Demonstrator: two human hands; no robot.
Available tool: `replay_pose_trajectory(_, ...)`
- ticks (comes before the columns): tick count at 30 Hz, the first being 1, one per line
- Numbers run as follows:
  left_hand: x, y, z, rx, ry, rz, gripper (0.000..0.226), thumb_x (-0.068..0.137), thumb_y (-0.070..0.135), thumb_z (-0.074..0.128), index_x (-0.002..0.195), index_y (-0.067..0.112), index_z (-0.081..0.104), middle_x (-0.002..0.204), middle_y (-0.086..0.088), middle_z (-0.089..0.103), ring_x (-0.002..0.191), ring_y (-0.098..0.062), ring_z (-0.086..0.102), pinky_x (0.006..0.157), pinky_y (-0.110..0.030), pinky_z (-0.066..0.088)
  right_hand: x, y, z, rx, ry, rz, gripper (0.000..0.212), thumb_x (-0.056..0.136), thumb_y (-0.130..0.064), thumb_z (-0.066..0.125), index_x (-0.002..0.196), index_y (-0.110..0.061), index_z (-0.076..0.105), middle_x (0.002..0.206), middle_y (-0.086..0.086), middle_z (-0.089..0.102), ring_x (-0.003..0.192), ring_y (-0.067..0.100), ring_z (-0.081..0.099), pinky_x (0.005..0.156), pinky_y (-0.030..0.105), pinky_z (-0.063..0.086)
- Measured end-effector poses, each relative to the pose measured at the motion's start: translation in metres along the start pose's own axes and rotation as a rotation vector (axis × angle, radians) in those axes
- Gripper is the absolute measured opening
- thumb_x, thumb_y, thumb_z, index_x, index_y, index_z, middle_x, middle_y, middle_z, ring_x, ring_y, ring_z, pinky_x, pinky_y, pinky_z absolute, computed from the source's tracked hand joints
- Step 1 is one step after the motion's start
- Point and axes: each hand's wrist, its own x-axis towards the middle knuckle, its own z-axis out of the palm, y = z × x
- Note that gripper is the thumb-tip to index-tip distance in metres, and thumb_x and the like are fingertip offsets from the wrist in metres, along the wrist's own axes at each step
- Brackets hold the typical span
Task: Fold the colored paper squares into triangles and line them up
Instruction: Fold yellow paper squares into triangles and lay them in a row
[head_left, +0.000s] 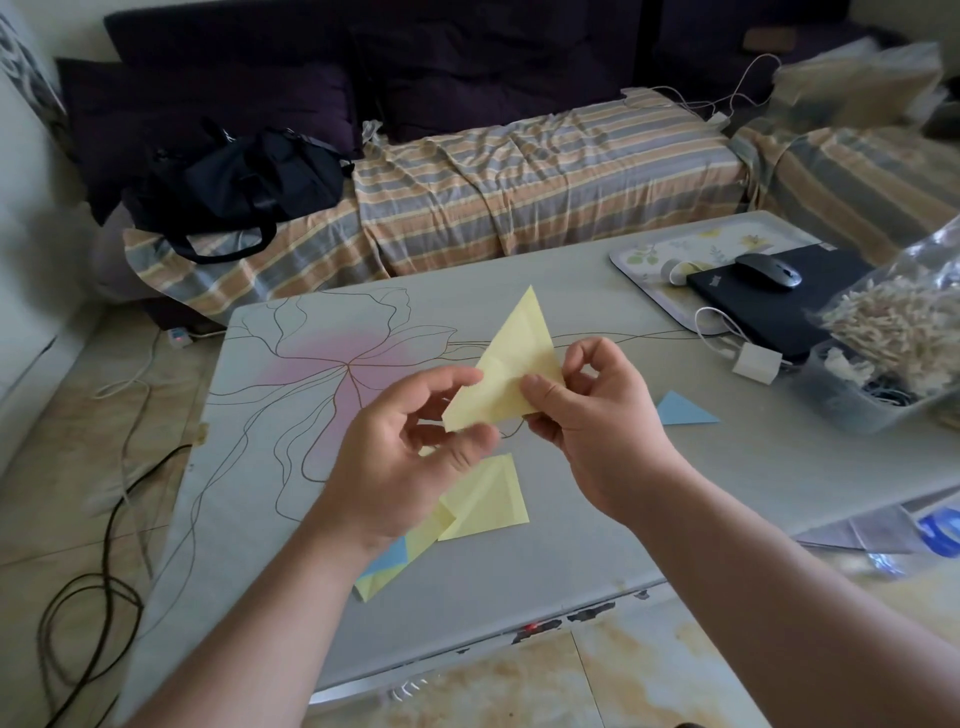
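Both hands hold a pale yellow paper folded into a triangle (511, 364) above the grey table (623, 467), its long tip pointing up and away. My left hand (415, 452) pinches the lower left corner. My right hand (597, 415) pinches the right corner between thumb and fingers. A blue folded triangle (683, 410) lies flat on the table right of my right hand. Below my left hand lies a loose pile of yellow papers (483, 501) with a blue paper (389, 558) partly under it, part of the pile hidden by my wrist.
A patterned tray (654, 260), a black laptop (769, 306) with a mouse (768, 271) on it, a white charger (756, 362) and a clear tub of pale scraps (883, 364) crowd the table's right end. A striped sofa with a black bag (244, 187) stands behind; cables run on the floor at left.
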Motion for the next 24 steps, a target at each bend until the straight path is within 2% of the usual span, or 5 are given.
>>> replay_pose_trajectory(6,-0.002,-0.001,0.006,0.371,0.147,0.151,0.037,0.078,0.018,0.091,0.101,0.044,0.076,0.106,0.028,0.072,0.092,-0.006,0.072,0.081,-0.017,0.054,-0.002,0.002,0.002,-0.037,-0.029,-0.024,0.024,0.094,0.002,0.069,0.084,-0.017,0.059,0.083,0.006,0.067,0.072,0.021,0.064,0.074,0.035,0.055)
replay_pose_trajectory(11,0.0,0.001,0.002,0.249,0.241,0.095,0.023,0.085,0.015,0.084,0.095,0.036,0.078,0.094,0.02,0.078,0.087,-0.003,0.075,0.075,-0.015,0.055,-0.005,-0.005,-0.004,-0.258,-0.136,-0.131,0.013,0.089,-0.011,0.08,0.093,-0.022,0.074,0.088,0.005,0.075,0.075,0.021,0.07,0.079,0.035,0.059)
replay_pose_trajectory(13,0.001,0.003,0.0,0.172,0.25,0.051,0.021,0.086,0.014,0.083,0.094,0.032,0.079,0.09,0.015,0.08,0.082,-0.004,0.074,0.074,-0.015,0.054,-0.008,-0.009,-0.007,-0.375,-0.216,-0.154,0.022,0.079,-0.024,0.087,0.097,-0.031,0.077,0.091,0.008,0.077,0.076,0.019,0.069,0.075,0.03,0.058)
replay_pose_trajectory(16,0.003,0.005,0.0,0.093,0.244,0.022,0.021,0.086,0.011,0.082,0.093,0.03,0.079,0.087,0.01,0.08,0.079,-0.006,0.072,0.075,-0.016,0.053,-0.009,-0.011,-0.009,-0.507,-0.194,-0.181,0.034,0.077,-0.017,0.091,0.097,-0.039,0.076,0.089,0.009,0.072,0.069,0.019,0.07,0.065,0.024,0.051)
replay_pose_trajectory(24,0.001,0.008,0.006,-0.031,0.229,-0.008,0.015,0.075,0.027,0.081,0.09,0.024,0.079,0.084,0.007,0.08,0.076,-0.005,0.071,0.072,-0.016,0.054,-0.005,-0.005,-0.007,-0.465,-0.147,-0.245,0.013,0.081,-0.02,0.088,0.079,-0.027,0.077,0.078,0.0,0.071,0.072,0.013,0.058,0.067,0.026,0.049)
